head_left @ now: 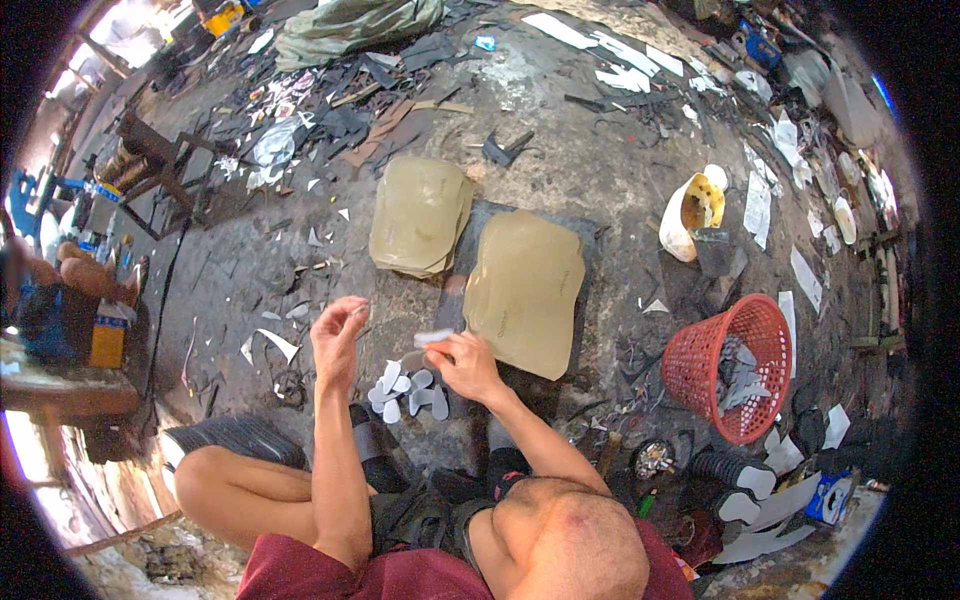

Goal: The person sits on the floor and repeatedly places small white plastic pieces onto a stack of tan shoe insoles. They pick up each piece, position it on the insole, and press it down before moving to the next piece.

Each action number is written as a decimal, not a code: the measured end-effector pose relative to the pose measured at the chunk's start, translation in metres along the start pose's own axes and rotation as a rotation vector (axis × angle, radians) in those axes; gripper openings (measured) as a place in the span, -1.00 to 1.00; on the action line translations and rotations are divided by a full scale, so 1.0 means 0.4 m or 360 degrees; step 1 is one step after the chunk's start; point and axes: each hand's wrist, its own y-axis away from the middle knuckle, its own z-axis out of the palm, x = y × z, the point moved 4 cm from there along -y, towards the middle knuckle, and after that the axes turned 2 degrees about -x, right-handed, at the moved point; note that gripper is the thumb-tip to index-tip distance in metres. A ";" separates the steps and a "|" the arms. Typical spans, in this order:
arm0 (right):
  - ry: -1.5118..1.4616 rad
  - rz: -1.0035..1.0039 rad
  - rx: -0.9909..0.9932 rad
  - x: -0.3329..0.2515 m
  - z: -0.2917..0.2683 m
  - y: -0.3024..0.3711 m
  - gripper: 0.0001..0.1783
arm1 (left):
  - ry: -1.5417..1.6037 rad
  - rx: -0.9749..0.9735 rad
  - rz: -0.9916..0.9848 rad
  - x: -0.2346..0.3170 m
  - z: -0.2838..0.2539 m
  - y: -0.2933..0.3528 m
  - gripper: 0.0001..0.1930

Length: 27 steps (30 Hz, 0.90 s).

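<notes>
While left hand (338,340) lifts, grip unclear, right hand (462,362) pinches white cutout (432,337).

A blue-and-white carton (830,497) lies lower right; an orange box (107,337) sits far left.

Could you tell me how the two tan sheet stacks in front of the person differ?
The left stack lies on the bare floor, farther from the hands; the right stack rests on a dark mat, close by the right hand. The left stack looks smaller and its sheets are fanned unevenly; the right stack looks larger and flatter. Both are tan, translucent and round-cornered.
</notes>
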 end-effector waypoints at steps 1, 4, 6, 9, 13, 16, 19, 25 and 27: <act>0.0078 -0.0139 0.0029 -0.018 -0.006 0.005 -0.74 | -0.0208 0.0062 -0.0040 0.007 0.007 0.000 -0.80; 0.0143 -0.0225 -0.0001 -0.049 -0.023 0.018 -0.76 | -0.0544 0.0227 -0.0008 -0.007 0.067 0.017 -0.74; -0.0185 -0.0091 -0.0084 -0.050 -0.028 0.026 -0.75 | -0.0721 0.0287 0.0079 -0.027 0.103 0.047 -0.69; 0.0116 -0.0004 -0.0155 -0.046 -0.028 0.034 -0.75 | -0.0635 0.0237 -0.0020 -0.068 0.133 0.054 -0.69; 0.0037 0.0093 0.0146 -0.031 -0.056 0.031 -0.77 | -0.0944 0.0240 0.0279 -0.059 0.170 0.067 -0.80; -0.1096 0.0874 0.0230 0.033 -0.068 0.040 -0.70 | -0.1212 0.0097 0.0526 -0.042 0.230 0.091 -0.79; -0.0815 0.0563 0.0317 0.049 -0.128 0.037 -0.65 | -0.1174 -0.0342 0.0093 -0.071 0.274 0.112 -0.83; -0.0184 0.0275 0.0423 0.069 -0.220 0.105 -0.55 | -0.0642 -0.0567 -0.0670 -0.149 0.246 0.098 -0.86; 0.0735 -0.0124 0.0363 0.018 -0.258 0.121 -0.55 | -0.0343 -0.0218 -0.0633 -0.178 0.242 0.063 -0.88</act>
